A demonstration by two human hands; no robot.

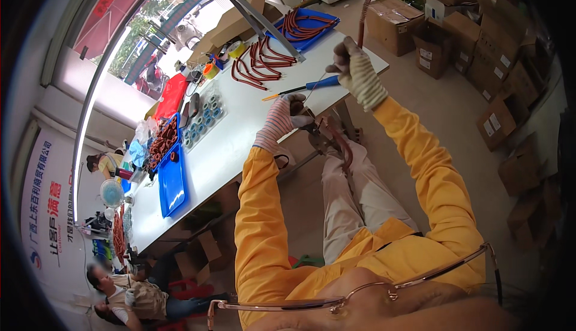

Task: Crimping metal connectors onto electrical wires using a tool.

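My right hand, in a striped knit glove, is raised past the table's right edge. Its fingers are closed on a reddish-brown coiled cord that sticks up above the fist. A thin wire-like strand runs from near this hand down to my left hand. That one, in a pink-striped glove, is closed at the table edge; what its fingers hold is too small to make out. Just below it are a dark metal tool and a hanging reddish-brown cord. A blue-handled screwdriver lies between the hands.
On the white table lie loose reddish-brown cords, a blue tray of cords, tape rings and an empty blue tray. A metal post slants over it. Cardboard boxes stand right; co-workers sit left.
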